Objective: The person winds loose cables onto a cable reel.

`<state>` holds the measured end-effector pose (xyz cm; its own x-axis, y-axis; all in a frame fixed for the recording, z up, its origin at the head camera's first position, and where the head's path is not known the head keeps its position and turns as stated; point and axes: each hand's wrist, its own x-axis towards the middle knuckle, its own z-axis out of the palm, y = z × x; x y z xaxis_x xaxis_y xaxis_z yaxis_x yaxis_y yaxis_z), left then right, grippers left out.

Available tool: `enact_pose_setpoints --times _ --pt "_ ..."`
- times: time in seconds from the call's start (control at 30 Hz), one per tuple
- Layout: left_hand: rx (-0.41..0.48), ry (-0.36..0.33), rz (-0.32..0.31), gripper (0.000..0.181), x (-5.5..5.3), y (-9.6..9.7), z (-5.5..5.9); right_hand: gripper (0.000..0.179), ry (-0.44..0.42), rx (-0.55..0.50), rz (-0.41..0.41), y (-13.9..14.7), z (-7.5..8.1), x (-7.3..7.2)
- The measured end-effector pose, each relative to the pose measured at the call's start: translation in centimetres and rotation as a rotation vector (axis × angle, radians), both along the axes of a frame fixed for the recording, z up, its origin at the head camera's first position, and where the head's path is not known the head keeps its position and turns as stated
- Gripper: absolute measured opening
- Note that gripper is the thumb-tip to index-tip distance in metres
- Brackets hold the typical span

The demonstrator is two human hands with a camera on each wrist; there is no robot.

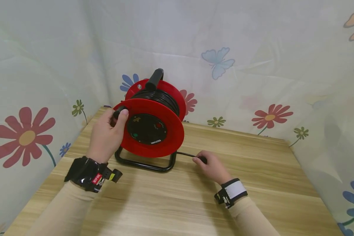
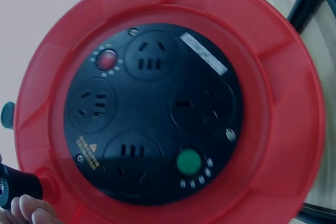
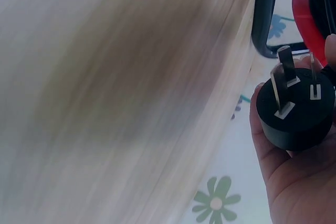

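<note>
A red cable reel [image 1: 174,136] wound with black cable stands on the table, its round socket panel [image 2: 147,114] facing me. My left hand [image 1: 106,139] grips the black crank knob [image 2: 22,186] at the edge of the red disc; its fingertips show beside the knob in the left wrist view. Right of the reel, my right hand [image 1: 213,167] holds the black plug [image 3: 296,129] low over the table. Three metal pins stick out of the plug in the right wrist view. From the plug a short stretch of cable [image 1: 184,153] runs to the reel.
The reel rests on a black tube stand [image 1: 147,166], with a black carry handle [image 1: 154,80] on top. Beneath is a wood-grain table [image 1: 271,183]. A pale sheet [image 1: 177,36] printed with flowers and butterflies hangs behind and along both sides.
</note>
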<state>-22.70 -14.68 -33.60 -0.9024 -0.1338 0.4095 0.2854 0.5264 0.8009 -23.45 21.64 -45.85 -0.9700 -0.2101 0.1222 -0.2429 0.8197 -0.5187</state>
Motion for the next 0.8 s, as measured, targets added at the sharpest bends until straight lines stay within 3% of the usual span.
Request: enact_pose_setpoints --times 0.33,0.5,0.8 --pt "-0.075 0.037 -0.050 0.048 0.0 2.2 1.5 0.024 -0.055 -0.035 -0.009 -2.9 0.0 -0.8" --pt "-0.111 0.035 -0.116 0.045 0.2 3.6 2.3 0.026 -0.082 -0.066 -0.002 -4.4 -0.2 -1.6" --pt "-0.140 0.049 -0.207 0.035 0.4 6.1 2.3 0.023 -0.141 -0.135 0.033 -6.9 -0.7 -2.9"
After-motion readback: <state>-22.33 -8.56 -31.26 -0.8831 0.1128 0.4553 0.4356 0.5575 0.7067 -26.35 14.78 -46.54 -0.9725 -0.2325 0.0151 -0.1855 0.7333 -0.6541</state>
